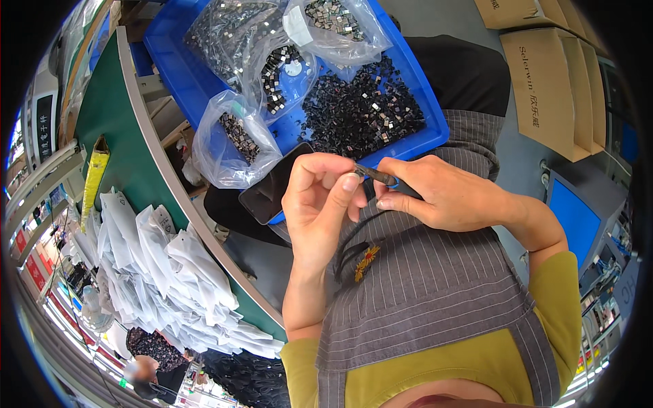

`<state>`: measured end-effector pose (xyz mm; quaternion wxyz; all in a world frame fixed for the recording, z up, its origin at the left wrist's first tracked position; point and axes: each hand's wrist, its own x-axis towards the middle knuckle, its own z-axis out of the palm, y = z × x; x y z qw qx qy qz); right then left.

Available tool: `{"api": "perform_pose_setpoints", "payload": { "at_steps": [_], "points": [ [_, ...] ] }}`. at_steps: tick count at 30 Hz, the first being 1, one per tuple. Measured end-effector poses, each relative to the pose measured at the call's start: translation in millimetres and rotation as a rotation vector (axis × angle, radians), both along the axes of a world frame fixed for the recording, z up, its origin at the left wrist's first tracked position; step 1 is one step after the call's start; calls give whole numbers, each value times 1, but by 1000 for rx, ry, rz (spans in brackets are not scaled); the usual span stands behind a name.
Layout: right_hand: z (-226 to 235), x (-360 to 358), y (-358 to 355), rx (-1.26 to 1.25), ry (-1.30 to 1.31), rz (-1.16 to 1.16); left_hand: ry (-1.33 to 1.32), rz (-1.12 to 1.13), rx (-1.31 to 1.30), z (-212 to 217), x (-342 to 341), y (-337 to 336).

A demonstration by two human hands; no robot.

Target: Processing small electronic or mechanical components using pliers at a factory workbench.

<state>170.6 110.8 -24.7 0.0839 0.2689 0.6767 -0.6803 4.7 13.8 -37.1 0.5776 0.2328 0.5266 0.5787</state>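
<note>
My right hand is wrapped round a pair of small pliers with dark handles and a touch of blue. Their jaws reach left to the fingertips of my left hand. Thumb and forefinger of that hand pinch together at the jaw tips; what lies between them is too small to make out. Just beyond both hands, a blue plastic bin holds a heap of small black pieces, with shiny silver square ones among them. Clear bags of similar small parts rest in the bin's left and far portions.
A dark phone lies by the bin's near left corner. On the left, a green-topped table carries many white plastic packets and a yellow strip. Cardboard boxes stand at the far right. Another person is at lower left.
</note>
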Motion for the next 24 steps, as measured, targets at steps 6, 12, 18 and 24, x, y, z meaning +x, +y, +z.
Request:
{"api": "perform_pose_setpoints", "payload": {
  "at_steps": [6, 12, 18, 24],
  "points": [
    [10, -1, 4, -31, -12, -22, 519, -75, 138, -5, 1, -4],
    [-1, 2, -2, 52, 102, -120, 977, -21, 404, -11, 3, 1],
    [-10, -2, -4, 204, 135, -179, 273, 25, 289, -4, 4, -3],
    [-15, -2, -5, 346, 151, -243, 181, 67, 161, -1, 9, 4]
  ]
}}
